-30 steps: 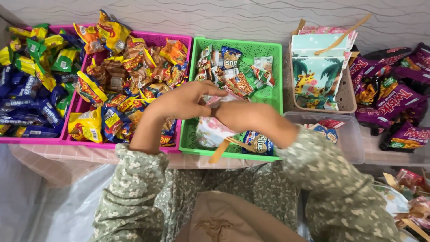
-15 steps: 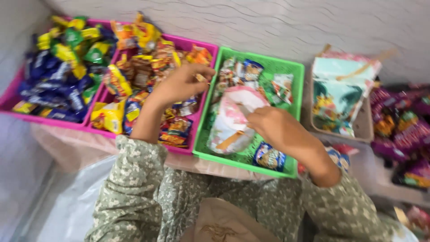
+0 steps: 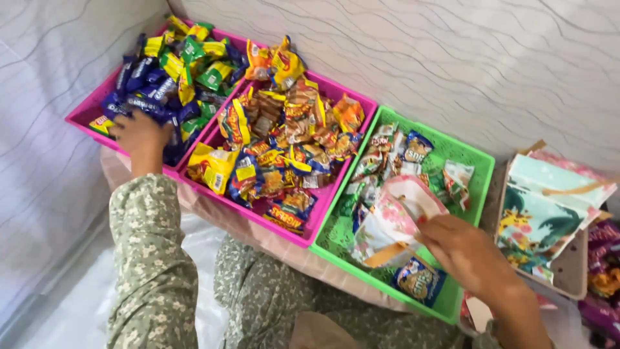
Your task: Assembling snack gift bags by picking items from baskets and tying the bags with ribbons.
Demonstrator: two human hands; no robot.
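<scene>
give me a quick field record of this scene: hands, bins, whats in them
left hand: reaching into the far-left pink bin, on the blue packets
right hand: holding open a pink patterned bag over the green bin
middle pink bin: orange and yellow snack packets
green bin contents: a few mixed packets
far right: stack of patterned paper bags in a beige tray
clothing: green floral sleeves
</scene>
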